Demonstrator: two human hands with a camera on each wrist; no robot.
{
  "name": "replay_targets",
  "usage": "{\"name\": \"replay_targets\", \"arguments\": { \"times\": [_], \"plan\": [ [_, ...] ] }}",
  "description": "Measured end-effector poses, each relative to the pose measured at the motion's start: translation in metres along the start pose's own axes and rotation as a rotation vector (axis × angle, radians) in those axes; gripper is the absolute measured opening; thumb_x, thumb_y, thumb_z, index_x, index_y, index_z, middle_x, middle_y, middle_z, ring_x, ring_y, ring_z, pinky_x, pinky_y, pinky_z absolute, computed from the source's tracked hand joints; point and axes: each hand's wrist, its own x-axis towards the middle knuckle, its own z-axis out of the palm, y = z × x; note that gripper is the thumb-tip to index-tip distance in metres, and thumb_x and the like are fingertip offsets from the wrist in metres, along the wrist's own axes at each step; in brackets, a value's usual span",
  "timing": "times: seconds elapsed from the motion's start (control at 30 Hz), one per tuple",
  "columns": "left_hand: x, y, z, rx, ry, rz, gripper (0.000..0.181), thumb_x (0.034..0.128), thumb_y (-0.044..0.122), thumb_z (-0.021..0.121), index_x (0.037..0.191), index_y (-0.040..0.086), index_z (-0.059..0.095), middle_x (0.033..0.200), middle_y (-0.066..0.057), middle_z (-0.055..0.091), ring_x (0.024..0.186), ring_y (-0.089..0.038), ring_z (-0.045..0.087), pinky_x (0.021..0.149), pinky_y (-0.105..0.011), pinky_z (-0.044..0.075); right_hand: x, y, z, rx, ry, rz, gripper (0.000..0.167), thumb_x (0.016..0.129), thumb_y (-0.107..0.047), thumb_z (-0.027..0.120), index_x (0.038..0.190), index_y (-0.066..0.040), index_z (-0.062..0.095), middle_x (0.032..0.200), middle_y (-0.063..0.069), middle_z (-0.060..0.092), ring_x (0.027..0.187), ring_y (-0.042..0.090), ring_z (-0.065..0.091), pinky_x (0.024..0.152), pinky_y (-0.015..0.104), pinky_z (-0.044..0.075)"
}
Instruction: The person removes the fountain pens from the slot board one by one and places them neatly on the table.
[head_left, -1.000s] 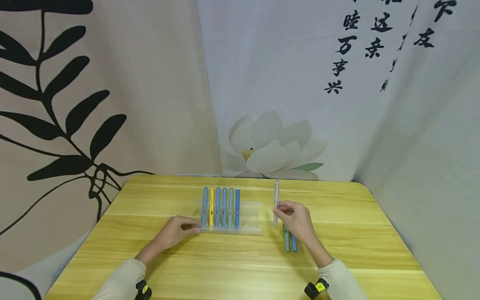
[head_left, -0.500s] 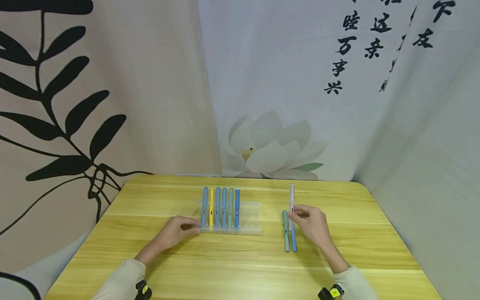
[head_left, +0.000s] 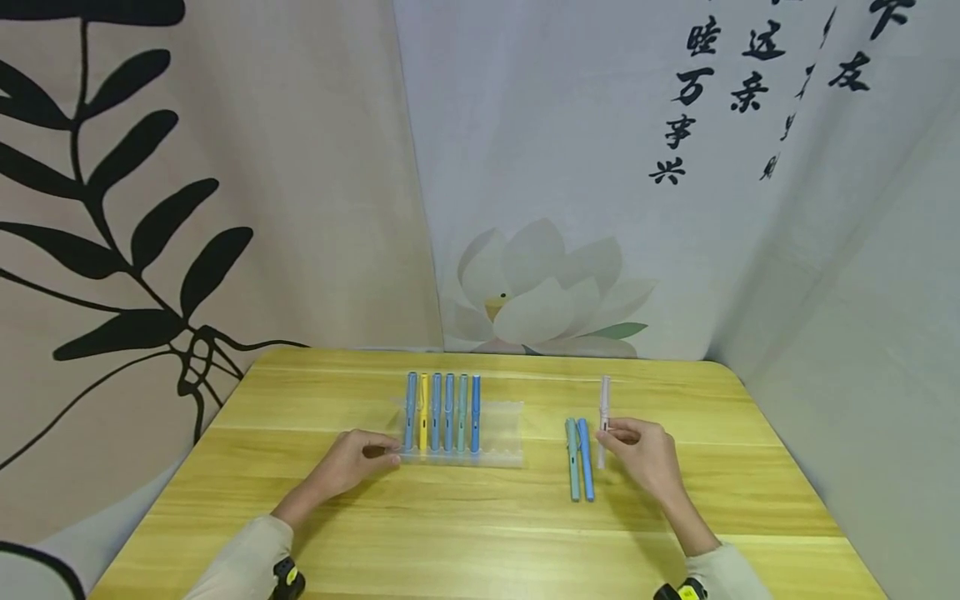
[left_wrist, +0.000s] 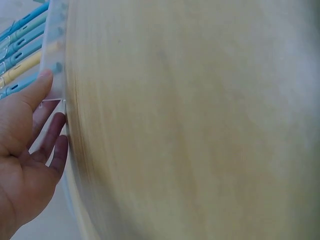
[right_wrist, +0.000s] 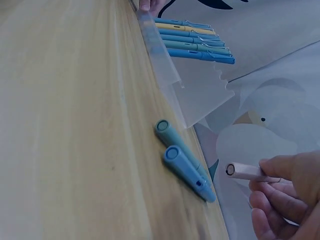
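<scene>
A clear pen rack (head_left: 501, 433) stands on the table with several capped pens leaning in its left part: blue ones, a yellow pen (head_left: 424, 412) and a green one. At its left end my left hand (head_left: 352, 462) pinches the corner, thumb on the front in the left wrist view. My right hand (head_left: 645, 454) holds a pale pink pen (head_left: 604, 400) between thumb and fingers, its cap end pointing away. To the left of that pen, a green pen (head_left: 573, 462) and a blue pen (head_left: 586, 462) lie side by side on the table, touching no hand.
The wooden table (head_left: 465, 533) reaches back to a curtain (head_left: 570, 167) printed with a lotus and characters. Black leaves (head_left: 120, 333) mark the cloth on the left. A strapped wrist camera (head_left: 287, 577) sits on the left sleeve.
My right hand has carried the pale pink pen to the right, from between the rack and the two lying pens, over them, to their right side. My left hand has stayed at the rack.
</scene>
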Motion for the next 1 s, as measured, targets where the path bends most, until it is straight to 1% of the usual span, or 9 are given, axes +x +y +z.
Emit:
{"name": "replay_targets", "arguments": {
  "times": [0.1, 0.23, 0.43, 0.57, 0.7, 0.8, 0.83, 0.93, 1.0],
  "plan": [
    [0.001, -0.001, 0.000, 0.004, -0.003, -0.001, 0.029, 0.0962, 0.028, 0.073, 0.119, 0.010, 0.077, 0.118, -0.005, 0.075, 0.111, -0.027, 0.070, 0.094, -0.047, 0.058, -0.002, 0.003, -0.002, -0.007, -0.004, 0.023, 0.028, 0.092, -0.024, 0.078, 0.112, -0.004, 0.078, 0.095, 0.007, 0.079, 0.090, 0.024, 0.075, 0.075, 0.035, 0.061],
    [0.001, -0.001, 0.000, 0.001, -0.003, -0.014, 0.029, 0.0957, 0.030, 0.074, 0.119, 0.012, 0.077, 0.117, -0.003, 0.075, 0.110, -0.024, 0.070, 0.094, -0.043, 0.058, -0.006, 0.008, -0.002, -0.009, -0.029, 0.059, 0.028, 0.091, -0.024, 0.078, 0.111, -0.003, 0.078, 0.093, 0.008, 0.078, 0.089, 0.024, 0.075, 0.070, 0.032, 0.058],
    [0.000, -0.001, -0.001, 0.003, -0.004, 0.006, 0.030, 0.0964, 0.031, 0.073, 0.119, 0.011, 0.077, 0.117, -0.005, 0.075, 0.108, -0.025, 0.070, 0.092, -0.043, 0.059, -0.010, 0.015, 0.002, -0.014, -0.061, 0.090, 0.029, 0.090, -0.021, 0.080, 0.111, -0.001, 0.077, 0.095, 0.011, 0.077, 0.083, 0.022, 0.074, 0.061, 0.028, 0.056],
    [0.000, 0.000, -0.001, -0.005, -0.007, 0.011, 0.031, 0.0966, 0.030, 0.073, 0.120, 0.010, 0.076, 0.118, -0.006, 0.075, 0.108, -0.025, 0.070, 0.092, -0.043, 0.059, -0.012, 0.016, 0.004, -0.002, -0.085, 0.117, 0.029, 0.090, -0.020, 0.080, 0.111, 0.001, 0.076, 0.094, 0.013, 0.077, 0.078, 0.020, 0.074, 0.056, 0.029, 0.054],
    [-0.001, 0.001, -0.001, 0.001, -0.003, 0.012, 0.031, 0.0971, 0.029, 0.072, 0.120, 0.009, 0.076, 0.118, -0.006, 0.075, 0.109, -0.026, 0.070, 0.093, -0.045, 0.058, -0.013, 0.016, 0.005, -0.006, -0.096, 0.136, 0.029, 0.089, -0.020, 0.079, 0.110, 0.001, 0.077, 0.092, 0.013, 0.077, 0.077, 0.020, 0.073, 0.057, 0.030, 0.053],
    [-0.001, 0.001, 0.000, 0.000, 0.000, -0.002, 0.030, 0.0966, 0.029, 0.073, 0.120, 0.010, 0.076, 0.118, -0.005, 0.075, 0.110, -0.025, 0.070, 0.094, -0.046, 0.058, -0.013, 0.017, 0.006, -0.007, -0.098, 0.141, 0.028, 0.089, -0.020, 0.079, 0.108, 0.001, 0.077, 0.092, 0.013, 0.078, 0.077, 0.020, 0.074, 0.058, 0.030, 0.054],
    [-0.001, 0.000, 0.000, 0.004, -0.001, 0.005, 0.031, 0.0968, 0.029, 0.072, 0.120, 0.009, 0.076, 0.118, -0.006, 0.075, 0.110, -0.026, 0.070, 0.094, -0.046, 0.058, -0.013, 0.017, 0.006, -0.005, -0.100, 0.144, 0.028, 0.089, -0.020, 0.079, 0.108, 0.001, 0.077, 0.092, 0.013, 0.078, 0.078, 0.020, 0.074, 0.058, 0.030, 0.053],
    [0.000, -0.001, 0.000, -0.003, 0.000, -0.005, 0.030, 0.0963, 0.029, 0.073, 0.120, 0.010, 0.076, 0.118, -0.004, 0.075, 0.110, -0.024, 0.070, 0.094, -0.044, 0.058, -0.012, 0.018, 0.006, -0.008, -0.101, 0.149, 0.026, 0.089, -0.020, 0.080, 0.106, 0.000, 0.077, 0.091, 0.012, 0.078, 0.077, 0.018, 0.074, 0.055, 0.029, 0.052],
    [0.000, -0.001, 0.001, -0.003, -0.003, -0.001, 0.030, 0.0964, 0.029, 0.073, 0.120, 0.011, 0.076, 0.118, -0.004, 0.075, 0.109, -0.023, 0.070, 0.093, -0.042, 0.058, -0.012, 0.018, 0.006, -0.013, -0.105, 0.153, 0.025, 0.089, -0.020, 0.080, 0.104, 0.000, 0.078, 0.090, 0.011, 0.078, 0.075, 0.017, 0.073, 0.053, 0.028, 0.049]
  ]
}}
